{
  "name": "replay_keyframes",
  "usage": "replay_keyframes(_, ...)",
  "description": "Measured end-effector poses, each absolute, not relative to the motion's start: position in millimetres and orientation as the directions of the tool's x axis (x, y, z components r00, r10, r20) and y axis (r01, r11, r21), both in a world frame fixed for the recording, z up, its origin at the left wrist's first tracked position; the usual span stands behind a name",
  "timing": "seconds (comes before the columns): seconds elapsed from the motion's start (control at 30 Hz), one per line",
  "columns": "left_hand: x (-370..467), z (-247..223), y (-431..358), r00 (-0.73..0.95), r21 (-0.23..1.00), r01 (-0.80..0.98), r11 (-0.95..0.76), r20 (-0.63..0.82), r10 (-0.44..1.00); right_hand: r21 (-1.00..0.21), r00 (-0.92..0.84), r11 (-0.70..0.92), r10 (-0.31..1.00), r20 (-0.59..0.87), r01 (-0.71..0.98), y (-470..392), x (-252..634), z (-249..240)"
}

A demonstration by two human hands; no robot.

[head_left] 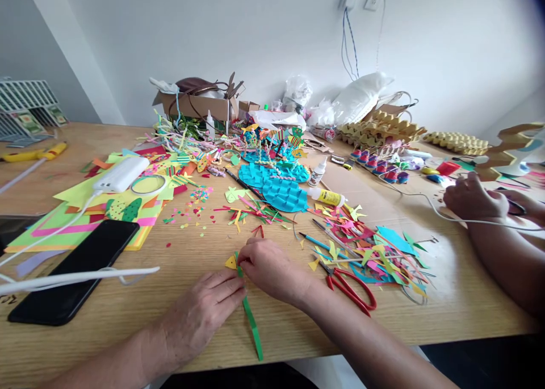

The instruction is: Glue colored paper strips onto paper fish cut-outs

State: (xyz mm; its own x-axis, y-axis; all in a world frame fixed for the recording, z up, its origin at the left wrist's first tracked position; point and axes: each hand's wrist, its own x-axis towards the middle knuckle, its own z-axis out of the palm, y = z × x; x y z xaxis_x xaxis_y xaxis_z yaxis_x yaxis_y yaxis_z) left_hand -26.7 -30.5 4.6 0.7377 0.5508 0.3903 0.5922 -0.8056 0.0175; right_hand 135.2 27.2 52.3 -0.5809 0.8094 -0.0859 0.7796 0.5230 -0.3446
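At the front of the table my left hand (pixel 206 305) rests with its fingers together, pressing a small yellow paper piece (pixel 230 262) with a dark dot against the tabletop. Just right of it, my right hand (pixel 269 268) has its fingers closed in a pinch on the upper part of a green paper strip (pixel 252 321). The strip passes by the left fingertips and trails toward the table's front edge. Part of the yellow piece is hidden under my fingers. Red-handled scissors (pixel 351 289) lie to the right of my right hand.
A black phone (pixel 76 275) and white power bank (pixel 122 174) lie left, near coloured paper. Blue paper-covered shapes (pixel 283 193), a glue bottle (pixel 327 196) and paper scraps (pixel 374 247) lie ahead. At right, another person's hands (pixel 476 199) work near egg cartons (pixel 378 130).
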Motion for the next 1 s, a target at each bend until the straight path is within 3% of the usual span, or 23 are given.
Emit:
replay_keyframes(0.77,-26,4,-33,0.741,0.057,0.587,-0.808,0.365,0.564,-0.247,-0.551,0.515,0.828,-0.103,0.821,52,123,52)
replay_keyframes(1.0,-28,1,-33,0.742,0.012,0.580,-0.814,0.405,0.535,-0.355,-0.541,0.492,0.840,-0.046,0.795,26,141,60)
